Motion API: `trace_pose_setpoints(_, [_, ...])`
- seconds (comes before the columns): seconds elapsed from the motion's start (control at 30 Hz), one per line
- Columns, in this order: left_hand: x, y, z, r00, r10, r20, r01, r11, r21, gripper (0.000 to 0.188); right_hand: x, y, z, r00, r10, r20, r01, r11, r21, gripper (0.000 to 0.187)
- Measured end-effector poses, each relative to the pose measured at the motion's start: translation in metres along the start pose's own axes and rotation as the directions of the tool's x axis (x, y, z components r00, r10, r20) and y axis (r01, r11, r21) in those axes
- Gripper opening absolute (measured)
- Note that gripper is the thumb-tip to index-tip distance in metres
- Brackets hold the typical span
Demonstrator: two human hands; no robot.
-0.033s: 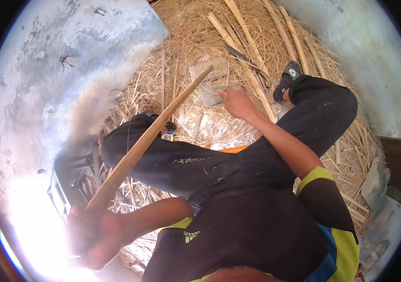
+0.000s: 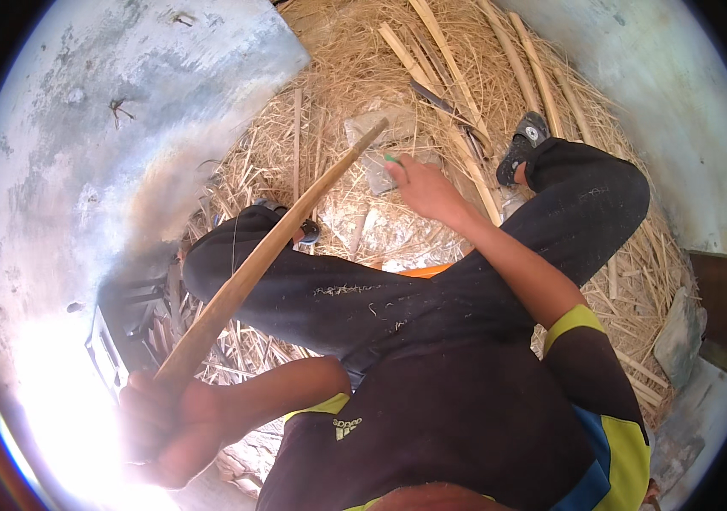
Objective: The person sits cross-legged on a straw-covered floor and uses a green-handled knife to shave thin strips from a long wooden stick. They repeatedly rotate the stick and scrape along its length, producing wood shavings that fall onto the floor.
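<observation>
A long, tapering strip of pale wood or bamboo (image 2: 271, 247) slants up across my left leg. My left hand (image 2: 169, 422) is closed round its thick lower end, partly washed out by glare. The thin end points away from me, just left of my right hand (image 2: 423, 186). That hand is held over the straw-littered floor, apart from the strip, its fingers closed in a pinch. A small green thing (image 2: 391, 159) sticks out at the fingertips; most of it is hidden, and its kind cannot be made out.
Straw and shavings (image 2: 338, 60) cover the floor. Several long pale strips (image 2: 451, 64) lie at the far right, with a dark curved blade-like tool (image 2: 444, 106) on them. Flat stones (image 2: 380, 175) lie between my feet. Whitish-blue walls (image 2: 159, 102) stand on both sides.
My right hand has shifted slightly left, and the green thing at its fingertips shows a little more clearly. The left hand and the strip stay in place.
</observation>
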State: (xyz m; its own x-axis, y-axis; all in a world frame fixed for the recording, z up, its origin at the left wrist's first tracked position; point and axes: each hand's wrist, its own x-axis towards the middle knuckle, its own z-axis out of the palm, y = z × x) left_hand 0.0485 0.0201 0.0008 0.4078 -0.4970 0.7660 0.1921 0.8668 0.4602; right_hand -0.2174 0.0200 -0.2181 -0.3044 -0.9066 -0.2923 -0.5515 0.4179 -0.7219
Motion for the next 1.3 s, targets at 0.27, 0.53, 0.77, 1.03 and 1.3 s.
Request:
trace_pose_setpoints(0.27, [-0.014,0.006,0.031,0.974,0.097,-0.206,-0.028,0.949,0.313,0.046,-0.073,-0.078,-0.004,0.891,-0.442,0.103,0.41,0.881,0.234,0.05])
trace_pose_setpoints(0.53, [-0.011,0.015,0.006,0.96,-0.064,0.272,0.147,0.944,-0.295,0.048,-0.075,-0.085,-0.018,0.902,-0.417,0.109,0.399,0.904,0.155,0.043])
trace_pose_setpoints(0.77, [-0.001,0.006,-0.006,0.952,-0.095,0.29,0.134,0.984,-0.115,0.051,-0.069,-0.094,-0.019,0.879,-0.475,0.036,0.476,0.877,-0.068,0.041])
trace_pose_setpoints(1.03, [-0.007,0.009,-0.009,0.96,-0.081,0.267,0.105,0.991,-0.078,0.053,-0.058,-0.064,-0.014,0.896,-0.443,0.007,0.437,0.882,-0.177,0.045])
trace_pose_setpoints(1.3, [-0.002,0.009,-0.015,0.891,-0.067,0.449,0.207,0.941,-0.269,0.055,-0.051,-0.052,-0.006,0.923,-0.38,0.063,0.385,0.905,-0.179,0.043])
